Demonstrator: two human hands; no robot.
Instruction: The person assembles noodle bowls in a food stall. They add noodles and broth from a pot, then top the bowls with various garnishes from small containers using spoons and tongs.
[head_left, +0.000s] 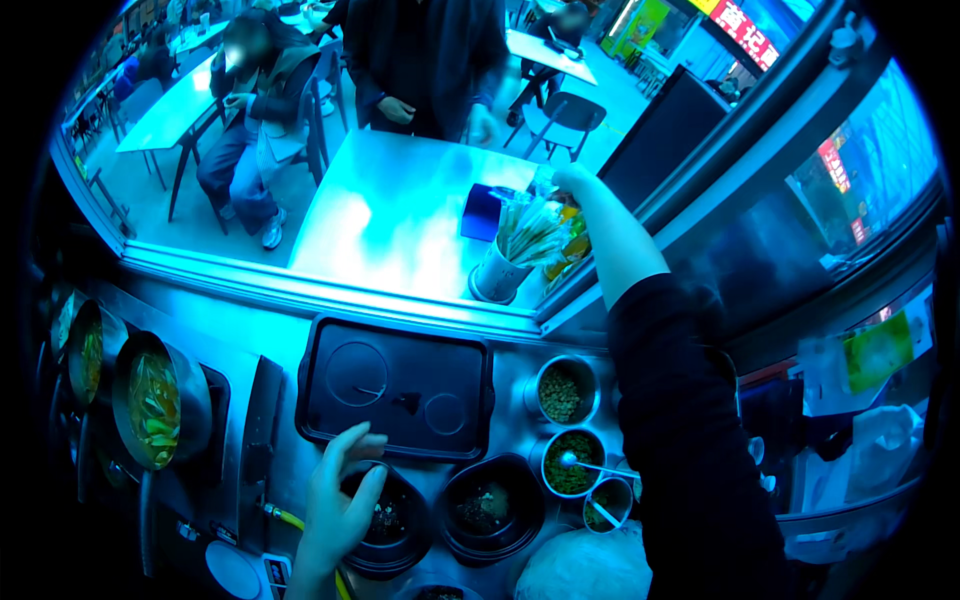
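My left hand (341, 499) hovers over the rim of a black bowl (390, 555), fingers apart and holding nothing. Dark seasoning with white bits lies in that bowl, and a second black bowl (480, 551) beside it holds similar contents. Just beyond the fingers lies a black serving tray (431, 375) bearing only a small dark scrap. Through the window opening my right hand (576, 181) reaches to the outer counter. It is at clear plastic packaging (545, 180), behind a cup (499, 276) of wrapped chopsticks (529, 229); its fingertips are hidden, so its grip is unclear.
Two pots of food, the nearer pot (191, 405) with a long handle, stand on the left. Metal tins of chopped toppings (561, 394) and greens (574, 465) line the right, above a plastic bag (589, 566). A person (427, 67) stands across the counter (360, 217).
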